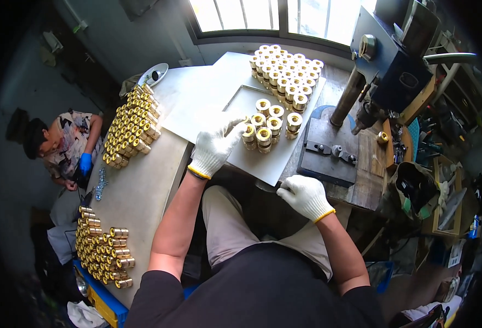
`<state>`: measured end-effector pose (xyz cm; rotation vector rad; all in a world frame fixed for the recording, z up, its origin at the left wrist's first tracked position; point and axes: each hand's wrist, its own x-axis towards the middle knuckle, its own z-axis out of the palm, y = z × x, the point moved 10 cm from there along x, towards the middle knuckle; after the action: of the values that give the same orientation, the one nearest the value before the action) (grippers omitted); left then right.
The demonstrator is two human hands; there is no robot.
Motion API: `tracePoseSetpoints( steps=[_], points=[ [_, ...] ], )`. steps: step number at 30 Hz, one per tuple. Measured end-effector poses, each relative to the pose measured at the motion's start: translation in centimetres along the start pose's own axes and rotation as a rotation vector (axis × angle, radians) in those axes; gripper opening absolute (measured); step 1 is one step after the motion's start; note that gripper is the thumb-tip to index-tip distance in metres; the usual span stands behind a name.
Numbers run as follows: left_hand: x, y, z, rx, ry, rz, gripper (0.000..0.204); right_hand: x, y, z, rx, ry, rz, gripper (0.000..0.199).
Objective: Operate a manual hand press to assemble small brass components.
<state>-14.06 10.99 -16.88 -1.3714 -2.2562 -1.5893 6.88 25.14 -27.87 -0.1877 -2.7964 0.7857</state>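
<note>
**Left glove at the brass cluster, right glove resting at the plate's edge**

I take the grey metal plate (263, 158) as my landmark. Far to its left a second person (60, 145) sits low beside the bench, one hand in a blue glove. Between that person and the plate, two batches of brass fittings lie on their sides: one stack (130, 128) at the bench's far end, another (103, 249) at the near end.

My left hand (214, 143), in a white knit glove, reaches onto the plate's left part. Its fingers (234, 127) are spread loosely and touch the leftmost piece of a small cluster of upright brass bushings (268, 127); I cannot tell whether they grip it. The cluster sits just right of the fingertips.

My right hand (305, 197), also gloved, is curled at the plate's near corner, empty as far as I see.

Beyond the plate stands a dense block of bushings (285, 71). To its right is a press (386, 65).
</note>
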Motion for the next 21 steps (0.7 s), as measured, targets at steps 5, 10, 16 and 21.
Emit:
tracePoseSetpoints(
  steps=[5, 10, 16, 21],
  points=[
    [-2.2, 3.4, 3.2, 0.354, 0.001, 0.273, 0.031, 0.8, -0.1, 0.4, -0.005, -0.01, 0.004, 0.028],
    [-1.8, 4.1, 6.6, 0.547, 0.101, 0.28, 0.036, 1.2, -1.8, -0.4, 0.045, 0.134, -0.133, 0.022],
    [-2.4, 5.7, 8.7, 0.557, 0.275, 0.33, 0.03, -0.3, -0.5, -0.8, 0.04, 0.162, -0.077, 0.017],
    [-5.8, 1.3, 7.8, 0.653, 0.021, -0.108, 0.039, 0.3, -0.4, 0.1, 0.08, 0.11, -0.081, 0.018]
  ],
)
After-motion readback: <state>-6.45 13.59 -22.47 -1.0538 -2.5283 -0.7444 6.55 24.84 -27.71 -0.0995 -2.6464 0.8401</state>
